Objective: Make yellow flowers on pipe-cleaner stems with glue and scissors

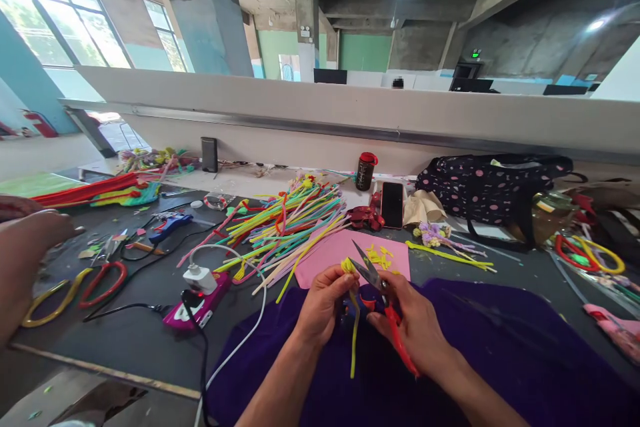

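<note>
**Entry: yellow stem at the scissors**

1. Left hand [325,303]. Our fingers are closed in a pinch on the stem [355,340], thumb on top. The stem is yellow. Its fuzzy tip stands just above our fingertips and its long end hangs below them over the cloth [500,347].
2. Right hand [419,330]. Our fingers are wrapped around the red handles of the scissors [373,273]. The blades stand a little apart and point up and left, towards our left fingertips. They meet the stem just beside its tip.
3. Cloth. Purple, and spread under both hands.
4. Pink sheet [330,250]. It lies just beyond our fingertips, with yellow snippets [379,256] scattered on it right behind the blades.
5. Pile of stems [290,217]. Many colours, beyond and left of our left fingers.
6. Phone [391,205] and bottle [365,171]. Both sit farther out, past the sheet.
7. Bag [493,190]. Dark with dots, well off to the right of our right fingers.
8. Charger [199,277] on a pink power strip [197,310]. They sit left of our left hand, and a white cable curves from them towards our wrist.
9. Glue gun [170,223]. Blue, farther left on the mat [140,340].
10. Another person's hand [25,247]. At the left edge, well apart from ours; we cannot tell how its fingers stand.
</note>
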{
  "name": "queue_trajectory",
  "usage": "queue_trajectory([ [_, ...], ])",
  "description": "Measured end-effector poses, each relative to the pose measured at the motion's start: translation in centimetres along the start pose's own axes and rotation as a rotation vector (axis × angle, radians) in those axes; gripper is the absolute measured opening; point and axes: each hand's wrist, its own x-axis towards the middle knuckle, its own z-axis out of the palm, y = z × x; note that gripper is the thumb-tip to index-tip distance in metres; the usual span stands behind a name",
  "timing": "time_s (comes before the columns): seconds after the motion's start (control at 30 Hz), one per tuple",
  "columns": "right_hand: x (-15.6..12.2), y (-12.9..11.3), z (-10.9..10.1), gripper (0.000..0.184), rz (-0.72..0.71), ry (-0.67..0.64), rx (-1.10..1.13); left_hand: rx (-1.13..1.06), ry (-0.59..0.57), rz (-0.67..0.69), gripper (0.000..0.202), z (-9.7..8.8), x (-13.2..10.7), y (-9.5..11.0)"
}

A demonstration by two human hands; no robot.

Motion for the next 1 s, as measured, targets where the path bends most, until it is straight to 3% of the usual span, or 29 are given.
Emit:
queue_trajectory([
  [0.37, -0.19, 0.14, 0.39, 0.047, -0.052, 0.006, -0.022, 0.016, -0.072, 0.004, 0.013, -0.04, 0.0, -0.5],
  [1.0, -0.2, 0.07, 0.25, 0.046, -0.089, 0.031, -0.024, 0.108, -0.077, 0.066, 0.017, 0.17, -0.15, -0.47],
])
